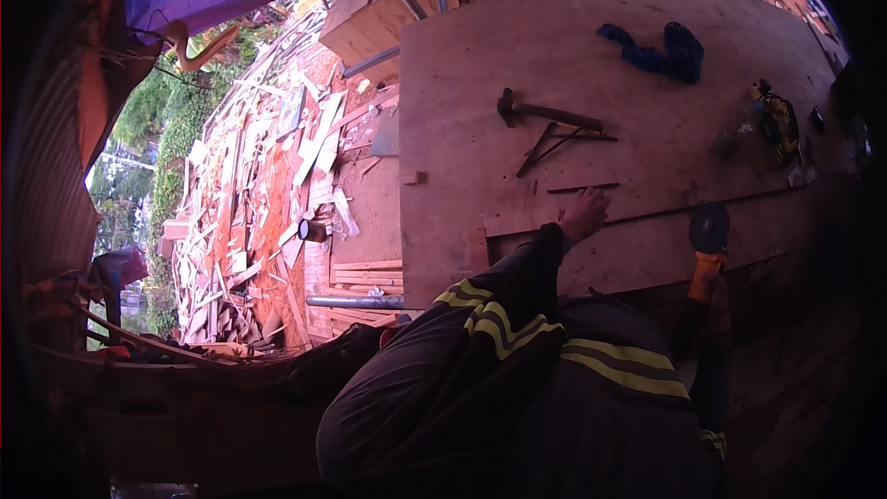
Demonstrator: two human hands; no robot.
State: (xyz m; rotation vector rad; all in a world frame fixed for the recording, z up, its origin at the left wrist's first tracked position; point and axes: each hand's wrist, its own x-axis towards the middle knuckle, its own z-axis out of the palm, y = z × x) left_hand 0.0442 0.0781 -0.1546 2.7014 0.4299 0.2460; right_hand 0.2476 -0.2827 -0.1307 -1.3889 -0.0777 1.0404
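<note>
My left hand point(584, 214) is over the wooden board, with its fingers curled together at a thin dark rod point(558, 190). The rod lies across the fingertips. At the right, my right hand point(719, 300) is wrapped round an angle grinder point(707, 270) with an orange body. The grinder's dark round disc point(709, 227) points away from me, near the board's front edge; shadow hides much of this hand. Beyond my left hand lie a hammer point(559, 115) and a narrow, angled metal bracket point(552, 140), close together.
The large plywood board point(462, 65) carries a crumpled blue cloth point(667, 54) and a yellow-and-black tool point(778, 125). A small wood block point(413, 178) sits at its left edge. Scrap wood point(240, 222) litters the ground at left, beside a dark cup-like container point(312, 230).
</note>
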